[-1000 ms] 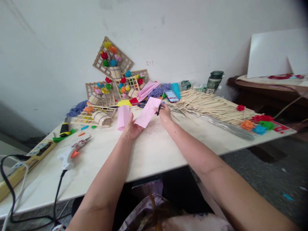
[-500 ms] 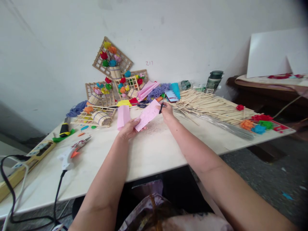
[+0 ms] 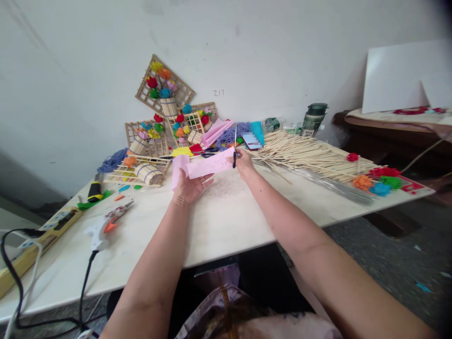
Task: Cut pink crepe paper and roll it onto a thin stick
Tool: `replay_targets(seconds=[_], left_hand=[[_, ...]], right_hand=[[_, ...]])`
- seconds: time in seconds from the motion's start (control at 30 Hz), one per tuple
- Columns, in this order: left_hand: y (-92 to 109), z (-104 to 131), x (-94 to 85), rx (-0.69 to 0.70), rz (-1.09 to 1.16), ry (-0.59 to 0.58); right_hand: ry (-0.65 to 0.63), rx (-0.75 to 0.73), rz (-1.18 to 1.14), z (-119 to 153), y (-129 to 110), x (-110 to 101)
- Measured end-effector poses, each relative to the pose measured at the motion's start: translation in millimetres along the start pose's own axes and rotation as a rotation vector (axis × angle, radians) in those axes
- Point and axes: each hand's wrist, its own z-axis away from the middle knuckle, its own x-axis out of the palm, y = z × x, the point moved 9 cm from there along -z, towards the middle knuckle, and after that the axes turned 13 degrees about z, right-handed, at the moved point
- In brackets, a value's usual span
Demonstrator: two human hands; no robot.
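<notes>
A strip of pink paper (image 3: 211, 163) with curved outlines drawn on it is held above the table, its right end at my right hand (image 3: 244, 162). That hand is closed around black-handled scissors (image 3: 235, 159), whose blades point up. My left hand (image 3: 191, 187) is open beneath the strip's left end, thumb raised and fingers spread, palm partly upward. Whether it touches the strip I cannot tell. Behind its thumb lies a second piece of pink paper (image 3: 178, 165) on the table.
Lattice panels with paper flowers (image 3: 165, 87) stand at the back left. Thin wooden sticks (image 3: 303, 155) spread across the right. A hot glue gun (image 3: 100, 230), a utility knife (image 3: 94, 189) and a power strip (image 3: 60, 221) are at the left. A dark bottle (image 3: 315, 120) stands behind.
My left hand has released its grip on the pink strip and spread its fingers. The strip has turned flatter, towards horizontal. The scissors in my right hand now point more upright.
</notes>
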Motion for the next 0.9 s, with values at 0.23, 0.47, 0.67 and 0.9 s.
replay_targets(seconds=[0.23, 0.47, 0.67, 0.9], left_hand=[[-25.3, -8.3, -4.9, -0.040, -0.107, 0.063], [2.4, -9.7, -39.0, 0.221, -0.149, 0.399], [16.1, -7.7, -46.7, 0.294, -0.070, 0.434], [34.6, -2.0, -61.1, 0.390, 0.016, 0.513]], right_hand=[[-0.034, -0.029, 0.021, 10.4, 7.1, 17.3], [-0.153, -0.003, -0.008, 23.1, 10.1, 38.4], [-0.291, 0.147, 0.050, 35.2, 10.9, 43.3], [-0.616, 0.152, 0.170, 54.0, 15.5, 63.4]])
